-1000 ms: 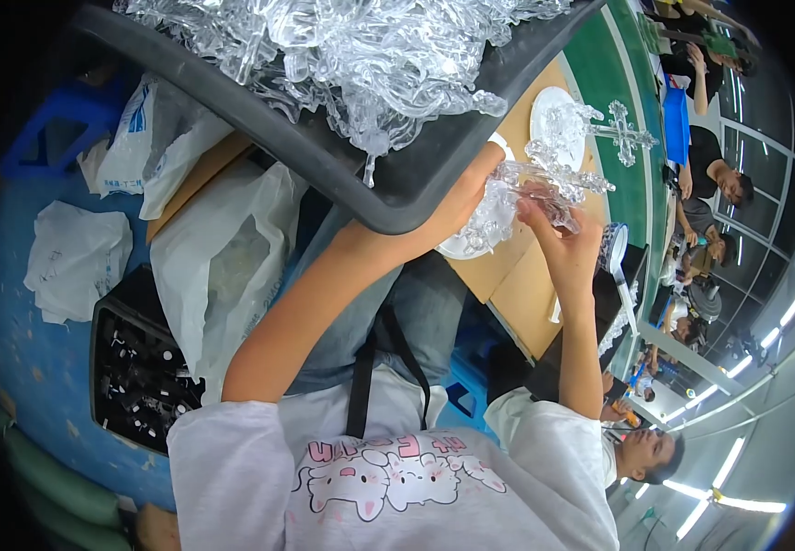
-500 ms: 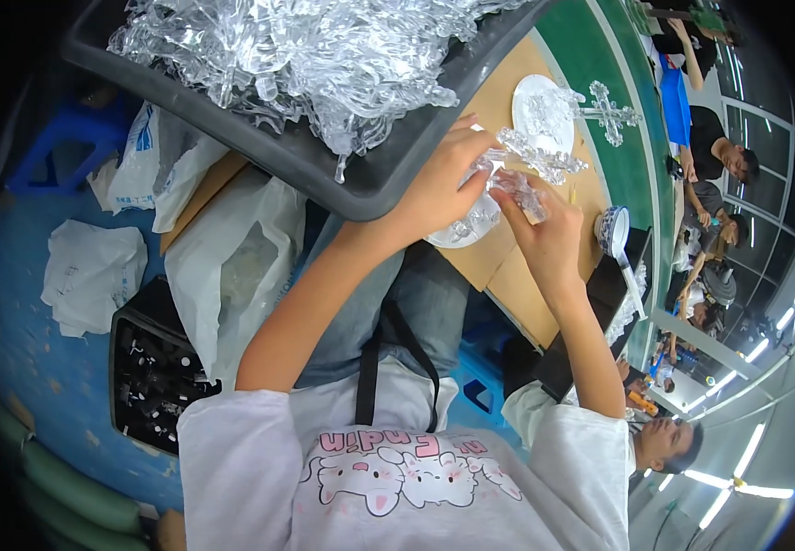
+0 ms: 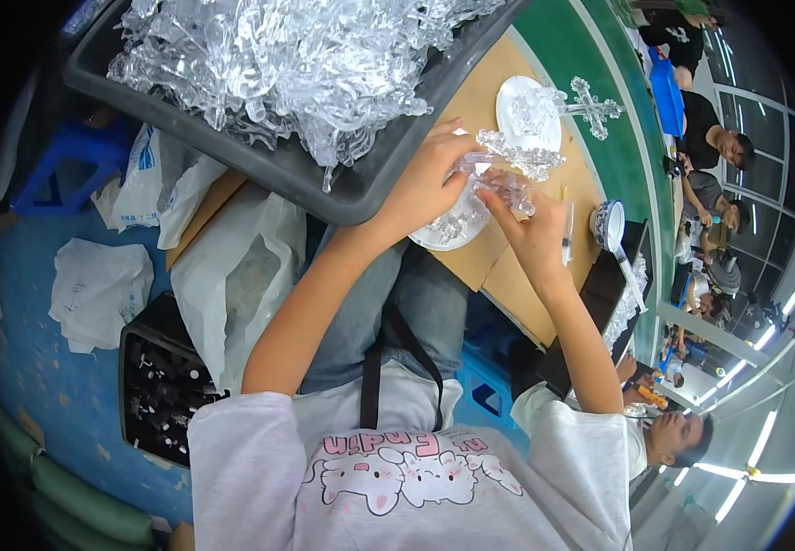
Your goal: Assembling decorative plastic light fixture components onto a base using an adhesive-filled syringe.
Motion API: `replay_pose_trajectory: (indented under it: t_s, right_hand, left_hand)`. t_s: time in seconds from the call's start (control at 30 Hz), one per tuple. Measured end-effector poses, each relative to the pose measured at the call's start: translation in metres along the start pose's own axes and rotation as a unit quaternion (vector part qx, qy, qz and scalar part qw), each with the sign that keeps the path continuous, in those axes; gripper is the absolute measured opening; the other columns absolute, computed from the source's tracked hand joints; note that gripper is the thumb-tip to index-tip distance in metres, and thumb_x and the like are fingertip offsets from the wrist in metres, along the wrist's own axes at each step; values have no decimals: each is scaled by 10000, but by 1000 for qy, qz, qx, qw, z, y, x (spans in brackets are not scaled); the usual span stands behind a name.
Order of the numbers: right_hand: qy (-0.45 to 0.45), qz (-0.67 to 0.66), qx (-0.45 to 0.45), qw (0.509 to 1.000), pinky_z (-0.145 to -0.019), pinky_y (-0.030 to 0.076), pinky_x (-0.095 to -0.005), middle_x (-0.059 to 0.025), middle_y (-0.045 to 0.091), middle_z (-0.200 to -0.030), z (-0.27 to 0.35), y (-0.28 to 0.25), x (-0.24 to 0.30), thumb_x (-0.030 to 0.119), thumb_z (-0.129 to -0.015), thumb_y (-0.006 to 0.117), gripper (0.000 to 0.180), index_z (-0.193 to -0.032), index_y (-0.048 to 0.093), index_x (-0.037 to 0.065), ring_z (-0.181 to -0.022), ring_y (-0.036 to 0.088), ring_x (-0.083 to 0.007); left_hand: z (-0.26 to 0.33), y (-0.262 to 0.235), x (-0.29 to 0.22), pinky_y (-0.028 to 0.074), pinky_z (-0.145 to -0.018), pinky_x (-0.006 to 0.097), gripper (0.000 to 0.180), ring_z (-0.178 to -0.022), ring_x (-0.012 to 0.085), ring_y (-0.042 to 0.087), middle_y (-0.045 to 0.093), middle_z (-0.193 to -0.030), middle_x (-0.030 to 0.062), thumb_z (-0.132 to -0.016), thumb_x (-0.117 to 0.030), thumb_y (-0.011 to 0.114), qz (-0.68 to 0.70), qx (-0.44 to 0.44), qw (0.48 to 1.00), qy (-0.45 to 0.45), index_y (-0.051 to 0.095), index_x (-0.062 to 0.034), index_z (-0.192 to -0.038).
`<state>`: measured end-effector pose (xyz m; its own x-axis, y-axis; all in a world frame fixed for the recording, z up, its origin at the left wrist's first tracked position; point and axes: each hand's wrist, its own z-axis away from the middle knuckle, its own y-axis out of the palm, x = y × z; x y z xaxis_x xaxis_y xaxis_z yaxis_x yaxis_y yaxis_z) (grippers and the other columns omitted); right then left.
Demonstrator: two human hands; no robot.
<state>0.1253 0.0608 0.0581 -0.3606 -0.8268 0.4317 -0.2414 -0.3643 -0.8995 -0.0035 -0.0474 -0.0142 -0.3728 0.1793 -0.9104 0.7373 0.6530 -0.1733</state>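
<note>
Over the work table, my left hand [image 3: 427, 176] pinches a clear plastic ornate piece [image 3: 528, 159] by its narrow stem, its decorated end pointing right. Just below it, my right hand [image 3: 537, 231] grips a second clear plastic piece [image 3: 513, 190] between thumb and fingers. The two pieces lie very close; whether they touch, I cannot tell. Partly under my hands is a white round plate [image 3: 438, 241] bearing more clear pieces. Farther off, another white plate [image 3: 506, 95] holds clear parts, and a clear ornate cross [image 3: 592, 109] sticks out past its right side.
A large black tray [image 3: 360, 207] heaped with clear plastic pieces [image 3: 269, 64] stands close on the left. To the right are a patterned bowl [image 3: 607, 219] and a white spoon [image 3: 631, 275]. A black bin [image 3: 131, 386] and plastic bags [image 3: 264, 275] are at floor level. Several people work beyond.
The whole view has shifted slightly, so the table things appear a little farther left. Both hands keep hold of their clear pieces, with little change in their grip.
</note>
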Motion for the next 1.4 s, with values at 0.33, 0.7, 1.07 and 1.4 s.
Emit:
replay_pose_trajectory:
  t_s: [0.33,0.7,1.07,1.4]
  right_hand:
    - [91,30,79,992,-684,443,-269,-78,641,-965,-1,-26,5,159,-743,725,342,-1045,626,35,-844,582,-138]
    - [166,43,-96,981,-990,338,-393,-142,446,-1300,122,-42,-62,72,-738,672,519,-1233,524,119,-1171,432,-301]
    - [175,-22,-193,965,-897,415,-340,-132,533,-1179,147,-40,-104,3,-772,603,421,-1176,572,118,-1056,522,-298]
    - [119,-287,-209,927,-576,486,-211,-118,547,-1117,184,-107,-46,-93,-771,549,287,-1031,614,11,-765,609,-122]
  left_hand:
    - [-1,0,9,287,-1024,455,224,-1165,329,483,599,-1070,191,-750,-1,551,-16,16,1000,6,614,-7,-964]
    - [-7,-6,-16,464,-778,312,171,-887,269,627,644,-979,187,-790,-61,637,-97,7,994,-54,629,55,-915]
    - [-38,9,-64,420,-730,219,160,-793,78,519,621,-838,27,-823,-68,639,-2,8,990,-141,620,60,-917]
    - [-59,16,-120,415,-742,215,147,-817,79,525,623,-893,29,-828,-39,615,40,24,987,-151,618,46,-949]
